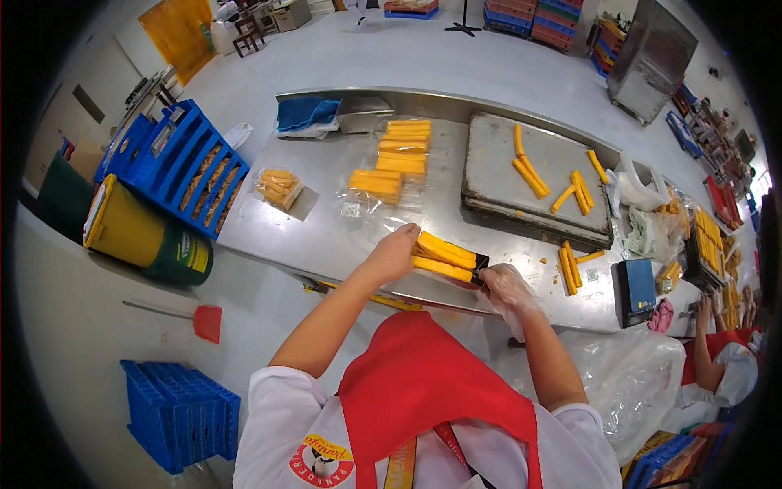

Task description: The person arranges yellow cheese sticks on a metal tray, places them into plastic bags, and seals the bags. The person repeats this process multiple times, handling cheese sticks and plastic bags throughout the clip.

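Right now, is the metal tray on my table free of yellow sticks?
No, several yellow sticks lie on top of the metal tray.

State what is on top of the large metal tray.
Several yellow sticks lie scattered on the metal tray; its surface directly beneath them is covered and can't be seen.

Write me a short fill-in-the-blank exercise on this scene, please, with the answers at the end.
1. The right grip wears a clear plastic ____.
2. The black end of the held pack is on the side away from the ____ grip.
3. On the table, the tray lies to the ____ of the wrapped packs.
4. The dustpan on the floor is coloured ____.

Missing words: glove; left; right; red.
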Demonstrator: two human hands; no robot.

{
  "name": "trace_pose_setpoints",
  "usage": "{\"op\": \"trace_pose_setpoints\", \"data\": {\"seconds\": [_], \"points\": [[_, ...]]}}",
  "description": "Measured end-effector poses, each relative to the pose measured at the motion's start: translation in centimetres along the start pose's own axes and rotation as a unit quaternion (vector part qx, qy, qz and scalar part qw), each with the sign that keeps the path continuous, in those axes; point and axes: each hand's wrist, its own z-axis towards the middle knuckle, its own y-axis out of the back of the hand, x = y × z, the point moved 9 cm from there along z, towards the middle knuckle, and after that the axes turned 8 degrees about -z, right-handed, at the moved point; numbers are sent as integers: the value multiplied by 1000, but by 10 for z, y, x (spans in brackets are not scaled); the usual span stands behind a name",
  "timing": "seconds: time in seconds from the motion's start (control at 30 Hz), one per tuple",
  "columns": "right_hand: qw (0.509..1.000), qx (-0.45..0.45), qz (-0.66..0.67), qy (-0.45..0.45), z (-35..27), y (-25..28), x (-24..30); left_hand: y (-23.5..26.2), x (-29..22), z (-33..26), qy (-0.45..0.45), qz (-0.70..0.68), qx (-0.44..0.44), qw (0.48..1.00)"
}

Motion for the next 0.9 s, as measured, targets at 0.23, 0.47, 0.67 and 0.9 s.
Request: {"op": "trace_pose_setpoints", "data": {"seconds": [0.23, 0.47, 0.67, 0.9], "points": [[954, 38, 175, -242, 0, -12, -32, -34, 16, 13, 63, -25, -39, 997], [982, -47, -181, -30, 25, 12, 64, -31, 20, 10, 59, -15, -22, 998], [984, -13, -176, -37, 37, 14, 70, -32, 12, 8, 49, 49, -15, 997], [986, -26, -147, -67, 45, 7, 61, -3, 36, 2, 87, 117, -37, 989]]}}
